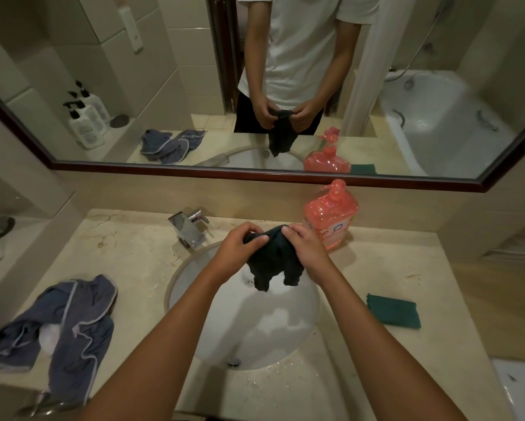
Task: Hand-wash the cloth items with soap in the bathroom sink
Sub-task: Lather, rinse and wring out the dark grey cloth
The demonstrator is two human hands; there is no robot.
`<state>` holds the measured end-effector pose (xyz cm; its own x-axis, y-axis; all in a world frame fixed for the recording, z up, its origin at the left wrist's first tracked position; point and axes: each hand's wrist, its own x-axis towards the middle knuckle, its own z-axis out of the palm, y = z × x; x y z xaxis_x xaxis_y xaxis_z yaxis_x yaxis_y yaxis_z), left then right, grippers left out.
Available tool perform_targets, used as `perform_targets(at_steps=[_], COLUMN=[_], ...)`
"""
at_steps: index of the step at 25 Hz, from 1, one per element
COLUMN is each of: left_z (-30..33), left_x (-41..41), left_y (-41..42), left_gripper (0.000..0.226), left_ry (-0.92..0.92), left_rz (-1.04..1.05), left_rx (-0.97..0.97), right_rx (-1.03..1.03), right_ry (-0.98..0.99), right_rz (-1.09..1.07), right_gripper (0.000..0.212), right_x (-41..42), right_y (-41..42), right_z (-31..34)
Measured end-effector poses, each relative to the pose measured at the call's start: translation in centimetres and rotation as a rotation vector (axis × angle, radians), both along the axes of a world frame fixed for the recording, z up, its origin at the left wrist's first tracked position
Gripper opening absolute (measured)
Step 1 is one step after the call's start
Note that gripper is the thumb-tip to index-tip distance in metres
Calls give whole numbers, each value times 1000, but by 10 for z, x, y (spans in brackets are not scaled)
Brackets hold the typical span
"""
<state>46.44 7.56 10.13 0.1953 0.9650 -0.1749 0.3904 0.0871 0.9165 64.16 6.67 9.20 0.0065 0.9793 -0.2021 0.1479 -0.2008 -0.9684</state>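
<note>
Both hands scrubbing a dark cloth above the sink.

Over the basin (255,335), the left hand (240,249) and right hand (303,247) each pinch the dark cloth (275,262) at its bunched top, its ends dangling; rubbing works best kept low over the bowl, I judge. A blue garment (70,323) lies left, a green cloth (393,311) right, and the soap bottle (331,217) and faucet (190,227) stand close behind.
</note>
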Motion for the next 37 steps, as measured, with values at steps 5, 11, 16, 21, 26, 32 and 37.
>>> perform_targets(at_steps=[5,11,16,21,26,32,37], left_z=[12,9,-1,-10,-12,-21,-24], left_x=[5,12,17,29,32,50,63], left_y=[11,25,19,7,1,-9,-11], left_gripper=[38,44,46,65,81,68,68], left_ry=[32,-155,-459,-690,-753,-659,-862], left_rz=[-240,-96,168,203,132,209,383], left_rx=[-334,-387,-449,-548,-582,-583,-629], right_rx=[46,17,-125,196,140,44,-24], right_ry=[-140,-130,28,-195,-228,-137,-37], right_rz=[82,-100,-327,-295,-168,-71,-74], right_gripper=[20,25,24,13,10,26,31], right_x=[5,6,-7,-21,-16,-16,-16], right_y=[21,28,-6,-22,-12,-9,-15], right_z=[22,1,-25,-36,-31,-22,-23])
